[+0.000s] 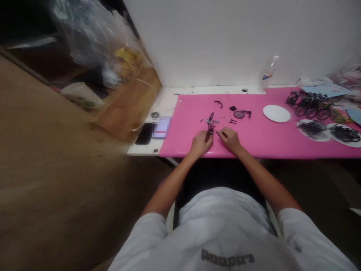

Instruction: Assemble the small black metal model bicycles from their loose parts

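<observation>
A small dark red model bicycle frame [210, 123] stands on the pink mat [254, 139] just beyond my hands. My left hand [200, 143] is closed around the frame's near end. My right hand [229, 137] pinches a thin silver piece [218, 132] that points at the frame. A small wheel [239, 114], a curved black part [218, 103] and other tiny black pieces [232, 108] lie loose further back on the mat.
A white plate [276, 113] and several finished model bicycles [308, 103] sit to the right, with two more plates of dark parts [329, 130]. A phone [144, 133] and a card lie at the table's left end. A plastic bottle [269, 71] stands at the wall.
</observation>
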The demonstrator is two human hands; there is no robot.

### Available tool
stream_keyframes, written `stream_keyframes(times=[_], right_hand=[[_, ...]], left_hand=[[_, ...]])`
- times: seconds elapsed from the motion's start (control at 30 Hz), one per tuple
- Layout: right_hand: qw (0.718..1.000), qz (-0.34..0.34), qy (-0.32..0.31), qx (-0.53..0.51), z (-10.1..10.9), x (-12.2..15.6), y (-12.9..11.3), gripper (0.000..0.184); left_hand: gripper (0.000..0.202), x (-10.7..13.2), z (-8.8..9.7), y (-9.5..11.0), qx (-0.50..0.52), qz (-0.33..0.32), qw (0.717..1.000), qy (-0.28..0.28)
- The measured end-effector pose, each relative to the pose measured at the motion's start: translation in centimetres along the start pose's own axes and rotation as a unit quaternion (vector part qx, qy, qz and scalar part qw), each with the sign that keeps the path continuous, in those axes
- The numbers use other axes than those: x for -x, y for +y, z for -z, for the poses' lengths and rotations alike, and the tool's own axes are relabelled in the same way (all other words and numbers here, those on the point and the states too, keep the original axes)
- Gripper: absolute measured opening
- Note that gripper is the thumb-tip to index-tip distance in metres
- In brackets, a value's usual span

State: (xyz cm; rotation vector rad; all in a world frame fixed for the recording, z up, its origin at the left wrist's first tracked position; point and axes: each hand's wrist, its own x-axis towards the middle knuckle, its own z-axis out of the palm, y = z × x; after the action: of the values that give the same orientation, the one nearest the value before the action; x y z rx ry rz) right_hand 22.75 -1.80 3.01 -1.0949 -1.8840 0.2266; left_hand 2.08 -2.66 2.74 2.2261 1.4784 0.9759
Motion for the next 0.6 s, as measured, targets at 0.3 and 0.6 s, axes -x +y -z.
stream_keyframes(times=[0.3, 0.6], right_hand=[[0.999, 0.04, 0.032, 0.003, -0.26, 0.18, 0.21, 0.047], [0.999, 0.047, 0.015, 0.002, -0.25, 0.26, 0.4, 0.031]], left_hand=[[0.018, -0.04, 0.39, 0.38, -0.016, 0.01, 1.0, -0.013], [0.018, -0.08, 0.44, 0.29, 0.004, 0.023, 1.0, -0.011]])
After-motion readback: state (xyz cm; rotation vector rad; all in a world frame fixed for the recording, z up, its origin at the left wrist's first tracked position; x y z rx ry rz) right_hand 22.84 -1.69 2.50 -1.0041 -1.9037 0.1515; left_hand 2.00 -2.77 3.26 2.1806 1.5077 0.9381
